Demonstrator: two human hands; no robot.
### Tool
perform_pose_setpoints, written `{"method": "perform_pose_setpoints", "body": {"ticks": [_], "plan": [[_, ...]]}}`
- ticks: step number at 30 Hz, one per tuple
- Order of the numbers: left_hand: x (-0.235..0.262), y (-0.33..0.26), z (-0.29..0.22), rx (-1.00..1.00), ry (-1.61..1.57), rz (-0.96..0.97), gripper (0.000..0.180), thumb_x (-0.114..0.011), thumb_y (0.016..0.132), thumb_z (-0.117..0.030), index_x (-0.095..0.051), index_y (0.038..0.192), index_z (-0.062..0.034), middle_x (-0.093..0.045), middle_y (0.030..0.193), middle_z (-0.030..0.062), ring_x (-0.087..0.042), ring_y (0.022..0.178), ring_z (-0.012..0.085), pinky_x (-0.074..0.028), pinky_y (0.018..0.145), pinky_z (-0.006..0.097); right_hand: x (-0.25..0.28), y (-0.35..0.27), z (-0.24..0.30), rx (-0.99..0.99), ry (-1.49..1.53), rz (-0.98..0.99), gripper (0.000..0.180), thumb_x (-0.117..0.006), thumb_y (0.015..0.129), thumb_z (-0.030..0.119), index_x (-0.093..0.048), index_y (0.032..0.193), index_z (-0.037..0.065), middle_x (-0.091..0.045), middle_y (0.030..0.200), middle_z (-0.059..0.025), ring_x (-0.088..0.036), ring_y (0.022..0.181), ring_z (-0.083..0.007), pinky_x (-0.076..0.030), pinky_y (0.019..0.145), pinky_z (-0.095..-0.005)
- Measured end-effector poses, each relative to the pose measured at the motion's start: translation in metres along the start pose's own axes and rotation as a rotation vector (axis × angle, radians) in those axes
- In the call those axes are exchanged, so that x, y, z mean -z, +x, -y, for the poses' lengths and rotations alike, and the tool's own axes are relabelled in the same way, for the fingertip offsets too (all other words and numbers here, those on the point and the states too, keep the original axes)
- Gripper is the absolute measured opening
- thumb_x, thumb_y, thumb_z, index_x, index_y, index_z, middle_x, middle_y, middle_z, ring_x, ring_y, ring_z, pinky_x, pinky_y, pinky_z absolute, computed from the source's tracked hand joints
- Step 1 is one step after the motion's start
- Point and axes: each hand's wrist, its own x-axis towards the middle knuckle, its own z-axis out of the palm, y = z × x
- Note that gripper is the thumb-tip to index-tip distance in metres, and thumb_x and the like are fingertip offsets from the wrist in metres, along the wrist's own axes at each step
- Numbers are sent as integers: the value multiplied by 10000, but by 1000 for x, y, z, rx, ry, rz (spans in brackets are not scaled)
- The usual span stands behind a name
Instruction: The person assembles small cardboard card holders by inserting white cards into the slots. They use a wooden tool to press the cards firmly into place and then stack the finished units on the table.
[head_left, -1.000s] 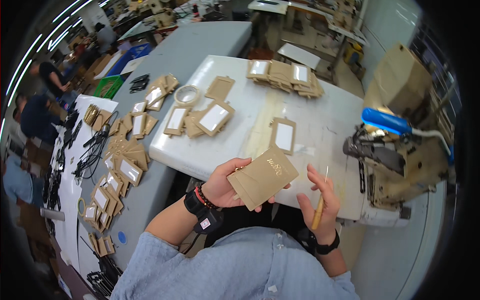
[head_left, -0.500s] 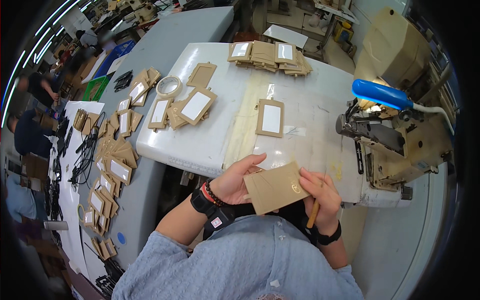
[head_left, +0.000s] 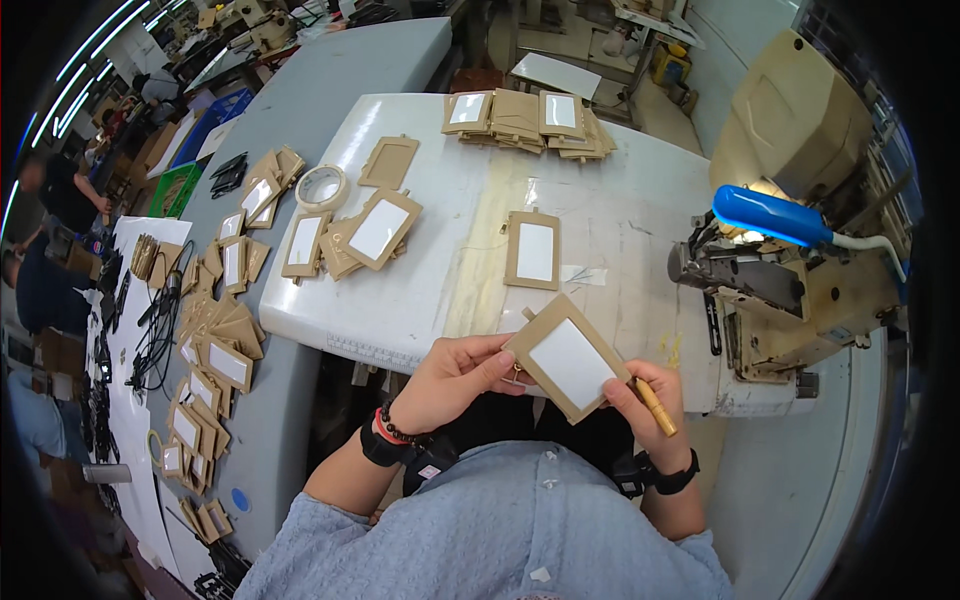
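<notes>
The left hand (head_left: 455, 375) and right hand (head_left: 645, 405) partly cover the lower edges of a tan card holder (head_left: 567, 357), so its bottom corners stay hidden. It is a brown rectangular frame with a white window, tilted, held just above the near edge of the white table (head_left: 620, 215). Both hands pinch it; the right also grips a wooden-handled tool (head_left: 657, 407), its tip out of sight.
</notes>
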Motion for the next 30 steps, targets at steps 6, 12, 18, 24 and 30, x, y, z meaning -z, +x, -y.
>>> {"method": "perform_pose_setpoints", "body": {"ticks": [6,12,18,24,30], "plan": [[-1,1,4,-31,19,52,404,-440,1030,-197,-460,1370,20,-645,1147,131,-644,1053,214,-543,868,306,4,-4,-7,-15,34,-32,204,-662,911,142,-658,967,-55,-665,753,-41,-596,682,-65,-477,631,-200],[-1,1,3,-37,-17,54,422,-454,1024,-201,-438,1382,24,-638,1162,131,-645,1055,225,-543,872,306,0,-5,-7,-33,55,-62,254,-637,930,150,-648,1046,-76,-667,777,-51,-600,691,-73,-491,641,-209],[5,2,1,27,-78,-19,400,-471,1015,-170,-465,1344,57,-646,1137,133,-653,1030,210,-558,854,298,-9,2,-8,75,167,-21,437,-525,998,297,-602,1178,-94,-670,872,-99,-622,756,-128,-527,705,-257],[6,1,3,-4,-162,-62,378,-472,1011,-148,-486,1304,90,-663,1069,172,-677,947,215,-578,815,294,-11,6,-3,94,193,-15,472,-502,1004,318,-585,1192,-107,-676,901,-112,-633,781,-146,-541,751,-281],[10,1,2,-9,-178,-23,378,-477,1010,-141,-483,1320,74,-648,1122,142,-666,969,190,-571,836,293,-10,5,1,84,160,-14,483,-520,995,330,-584,1195,-105,-678,924,-121,-640,788,-147,-544,752,-284]]}}
